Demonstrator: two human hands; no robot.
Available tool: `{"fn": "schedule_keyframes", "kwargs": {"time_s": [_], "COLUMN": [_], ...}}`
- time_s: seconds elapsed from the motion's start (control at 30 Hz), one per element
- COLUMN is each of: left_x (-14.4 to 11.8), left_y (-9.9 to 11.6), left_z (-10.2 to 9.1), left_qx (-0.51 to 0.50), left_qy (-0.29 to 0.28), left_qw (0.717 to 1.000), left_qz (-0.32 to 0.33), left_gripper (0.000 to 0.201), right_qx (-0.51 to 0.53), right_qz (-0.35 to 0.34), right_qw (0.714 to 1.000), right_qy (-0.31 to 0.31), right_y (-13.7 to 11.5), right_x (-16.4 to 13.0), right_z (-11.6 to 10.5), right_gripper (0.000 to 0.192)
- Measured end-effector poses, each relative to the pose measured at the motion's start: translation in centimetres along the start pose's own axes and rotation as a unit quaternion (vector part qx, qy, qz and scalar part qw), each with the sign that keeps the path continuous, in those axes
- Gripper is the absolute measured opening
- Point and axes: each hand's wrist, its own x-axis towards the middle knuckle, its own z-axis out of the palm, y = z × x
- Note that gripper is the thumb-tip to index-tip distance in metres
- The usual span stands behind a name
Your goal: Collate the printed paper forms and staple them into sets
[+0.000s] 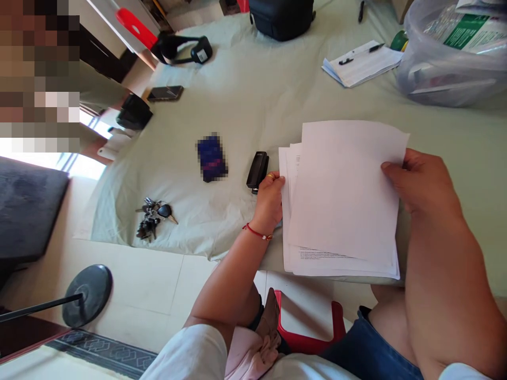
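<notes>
The left hand [270, 198] pinches the left edge of the papers [340, 200], thumb on top and fingers curled under; the right hand [415, 182] grips the right edge of the top sheet the same way, thumb over the face, fingers hidden behind. The stack lies low over the near edge of the cloth [245, 105], its bottom corners overhanging towards the person's lap; the top sheet sits skewed on the ones below, so the edges fan out of line.

I'd judge the sheets light and limp; held only at one side they would sag, and the smooth faces look ready to slip over each other; a hold at both long edges, as now, seems the sound one, and a firm pinch is apt to crease them. The top face is blank white; a few lines of fine print show on a lower sheet, too small to read.

Just left of the left hand lies a stapler [257, 170], black, hard and oblong; further left a bunch of keys [152, 217], metal and jagged; the cloth is pale green, soft and rumpled. Well apart, at the far right, stands a cloudy plastic tub [435, 74], and near it a second pad of paper with a pen [362, 54] on it.
</notes>
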Motion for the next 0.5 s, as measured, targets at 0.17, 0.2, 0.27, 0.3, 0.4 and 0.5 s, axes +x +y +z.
{"fn": "schedule_keyframes", "kwargs": {"time_s": [0.17,0.2,0.27,0.3,0.4,0.5], "left_x": [-0.2,-0.2,-0.2,-0.2,-0.3,-0.4], "left_y": [0.0,0.0,0.0,0.1,0.2,0.2], "left_z": [0.1,0.1,0.2,0.2,0.3,0.4], "left_qx": [-0.002,-0.005,-0.012,-0.017,-0.024,-0.02], "left_qy": [-0.002,-0.003,-0.002,-0.001,0.003,0.004], "left_qw": [1.0,1.0,1.0,1.0,1.0,1.0], "left_qz": [0.001,0.003,0.008,0.011,0.011,0.003], "left_gripper": [0.013,0.014,0.017,0.019,0.022,0.018], "right_qx": [0.019,0.019,0.027,0.033,0.037,0.039], "right_qz": [0.059,0.059,0.054,0.049,0.045,0.047], "right_qw": [0.998,0.998,0.998,0.998,0.998,0.998], "right_qy": [-0.012,-0.01,-0.004,-0.004,-0.007,-0.008], "right_y": [-0.8,-0.9,-1.1,-1.1,-1.1,-1.3], "right_x": [-0.3,-0.3,-0.4,-0.4,-0.3,-0.3], "right_z": [0.9,1.0,1.2,1.2,1.4,1.5], "right_gripper": [0.023,0.022,0.021,0.021,0.021,0.016]}}
